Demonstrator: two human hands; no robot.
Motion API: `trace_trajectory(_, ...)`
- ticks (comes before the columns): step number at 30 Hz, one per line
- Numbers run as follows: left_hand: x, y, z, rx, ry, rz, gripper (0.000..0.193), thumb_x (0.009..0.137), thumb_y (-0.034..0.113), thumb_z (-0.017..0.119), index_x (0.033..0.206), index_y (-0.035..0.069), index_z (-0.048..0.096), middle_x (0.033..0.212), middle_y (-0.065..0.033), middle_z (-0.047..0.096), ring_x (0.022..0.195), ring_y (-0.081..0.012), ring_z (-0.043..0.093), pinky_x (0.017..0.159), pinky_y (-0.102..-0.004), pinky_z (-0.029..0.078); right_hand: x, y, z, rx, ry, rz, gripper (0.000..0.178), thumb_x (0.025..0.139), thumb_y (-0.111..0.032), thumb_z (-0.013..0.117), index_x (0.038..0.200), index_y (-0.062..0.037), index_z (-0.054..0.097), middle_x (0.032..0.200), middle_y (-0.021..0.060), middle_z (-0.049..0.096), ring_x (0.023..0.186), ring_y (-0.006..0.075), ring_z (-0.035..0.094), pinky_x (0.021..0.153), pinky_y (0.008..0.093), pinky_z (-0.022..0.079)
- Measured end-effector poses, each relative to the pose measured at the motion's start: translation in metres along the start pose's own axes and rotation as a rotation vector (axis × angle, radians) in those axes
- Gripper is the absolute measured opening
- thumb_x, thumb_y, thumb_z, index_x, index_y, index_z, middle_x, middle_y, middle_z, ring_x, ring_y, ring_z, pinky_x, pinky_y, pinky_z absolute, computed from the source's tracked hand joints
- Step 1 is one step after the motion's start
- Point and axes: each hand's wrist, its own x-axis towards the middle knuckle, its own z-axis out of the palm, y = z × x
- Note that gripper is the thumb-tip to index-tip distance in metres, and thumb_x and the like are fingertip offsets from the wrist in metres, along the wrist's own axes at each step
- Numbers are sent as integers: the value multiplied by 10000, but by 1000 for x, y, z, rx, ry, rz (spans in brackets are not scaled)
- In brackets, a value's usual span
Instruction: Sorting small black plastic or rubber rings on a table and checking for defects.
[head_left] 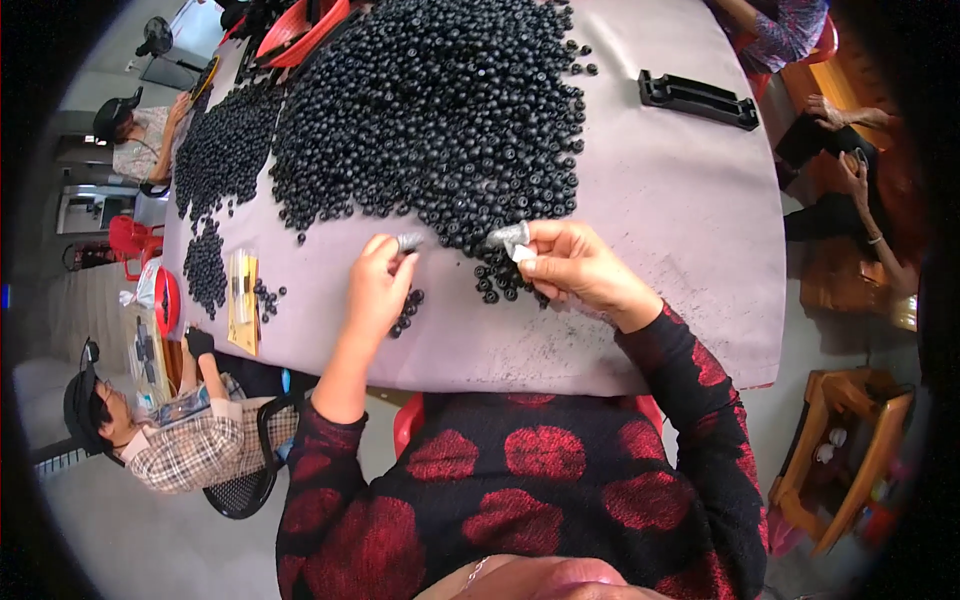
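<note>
My right hand [585, 265] pinches a small white piece [522, 254] between thumb and index finger; its exact kind is too small to tell. A grey wrapping [508, 236] covers the index fingertip. My left hand [376, 285] hovers over the table to its left, fingers loosely curled, thumb and index tip a little apart with nothing visible between them. That index finger also has a grey cover [410, 242]. Just beyond both hands spreads a large heap of small round black parts [430, 110], each with a hole. A few loose black parts [405, 315] lie beside my left wrist.
A black slotted bar [697, 100] lies far right on the tablecloth [680, 210]. Smaller black piles [230, 140] and a yellow card with a clear case [243, 300] are at left. A red basket [300, 30] stands at the back. Other people sit around the table.
</note>
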Motion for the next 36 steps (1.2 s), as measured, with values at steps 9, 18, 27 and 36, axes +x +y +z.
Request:
trace_trajectory(9,13,67,50,-1812,-232,-646,220,921,106,617,1139,83,607,971,-52,673,883,-158,649,841,-329,543,-2,-2,2,-20,-9,-116,401,894,-112,640,1272,-24,539,795,-40,570,583,15,450,491,164,360)
trace_trajectory(18,5,73,56,-1802,-300,-681,211,919,160,635,1120,106,601,996,-3,645,920,-128,601,840,-299,515,-2,1,4,-29,-41,-70,394,893,-107,632,1259,-9,525,787,-30,555,582,19,441,497,172,356)
trace_trajectory(27,5,67,58,-1850,-337,-665,222,928,158,622,1139,95,596,1004,-15,649,933,-127,609,820,-288,525,-1,2,3,-78,-39,-59,385,896,-105,618,1260,-15,532,817,-26,580,601,14,439,506,168,346)
trace_trajectory(36,5,72,56,-1794,-308,-628,227,934,98,592,1156,54,599,1038,-45,656,924,-142,626,860,-306,541,0,3,-1,-35,-46,-22,391,901,-96,617,1274,-1,549,815,-22,597,571,11,439,482,159,333)
